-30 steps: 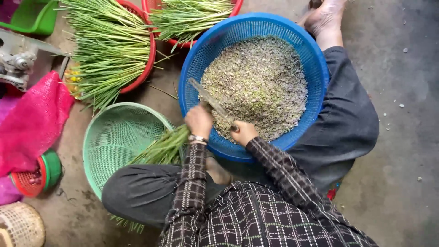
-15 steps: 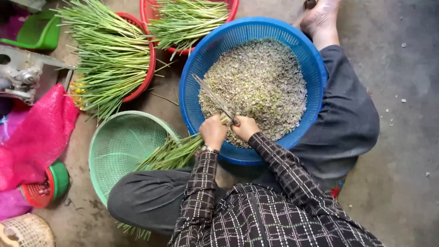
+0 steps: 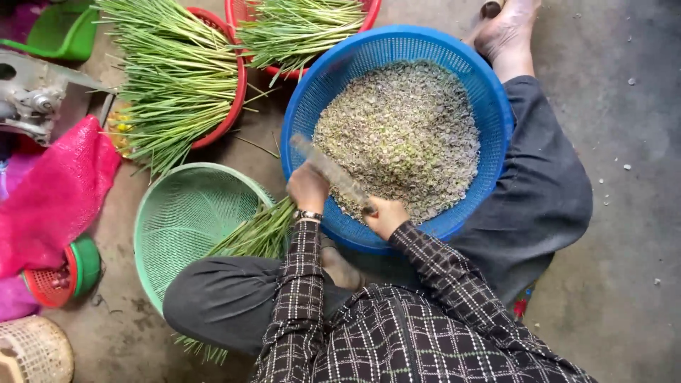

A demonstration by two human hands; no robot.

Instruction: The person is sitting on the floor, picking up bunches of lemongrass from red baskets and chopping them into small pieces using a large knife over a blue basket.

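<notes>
My left hand (image 3: pixel 307 189) grips a bunch of green stalks (image 3: pixel 257 232) at the near rim of a big blue basket (image 3: pixel 493 99). The stalks trail down to the left over my knee. My right hand (image 3: pixel 385 215) holds a long knife (image 3: pixel 330 172), blurred, its blade slanting up to the left across the bunch. Inside the blue basket lies a heap of small chopped greenish-grey pieces (image 3: pixel 401 135).
A light green basket (image 3: pixel 188 213) sits left of my knee. Two red baskets (image 3: pixel 236 85) of long green stalks (image 3: pixel 167 78) stand at the top. A pink mesh bag (image 3: pixel 53 191), a metal device (image 3: pixel 28 96) and small baskets lie left. My bare foot (image 3: pixel 507 28) rests beyond the blue basket.
The knife has swung from lying over the chopped heap to slanting across the bunch by my left hand. Both hands stay at the blue basket's near rim.
</notes>
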